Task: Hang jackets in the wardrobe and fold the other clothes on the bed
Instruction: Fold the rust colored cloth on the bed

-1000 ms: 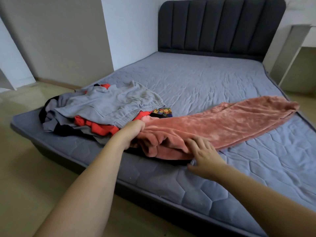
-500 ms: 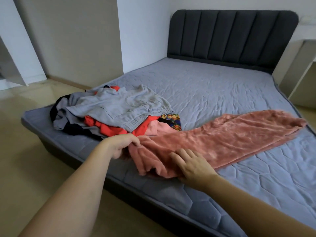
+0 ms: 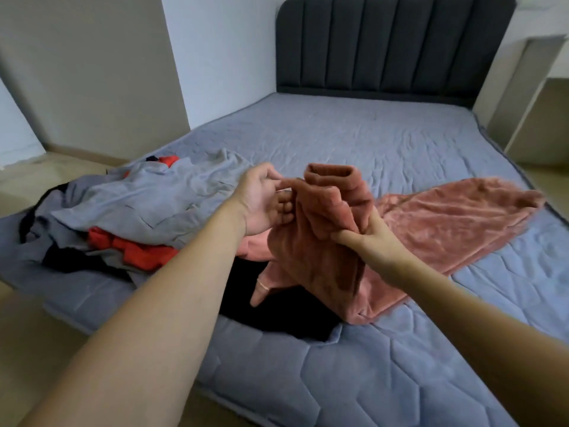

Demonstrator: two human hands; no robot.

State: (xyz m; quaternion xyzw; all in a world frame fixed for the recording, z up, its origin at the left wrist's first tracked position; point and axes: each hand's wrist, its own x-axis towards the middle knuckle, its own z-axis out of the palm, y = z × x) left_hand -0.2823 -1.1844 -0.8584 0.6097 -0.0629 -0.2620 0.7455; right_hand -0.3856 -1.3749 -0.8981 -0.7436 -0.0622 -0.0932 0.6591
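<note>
A pink fleece garment [image 3: 323,238] is held raised above the near edge of the bed [image 3: 354,137], its far half trailing flat across the mattress to the right. The left hand [image 3: 261,200] grips one lifted edge with curled fingers [image 3: 284,208]; the right hand [image 3: 366,238] pinches the other. For a clean fold, the edges are best matched and the cloth lowered flat and smoothed. No containers are seen. A pile [image 3: 123,217] of grey, red and black clothes lies just left.

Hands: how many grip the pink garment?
2: left hand pinches its raised end, right hand grips the same bunch of the pink garment beside it.
</note>
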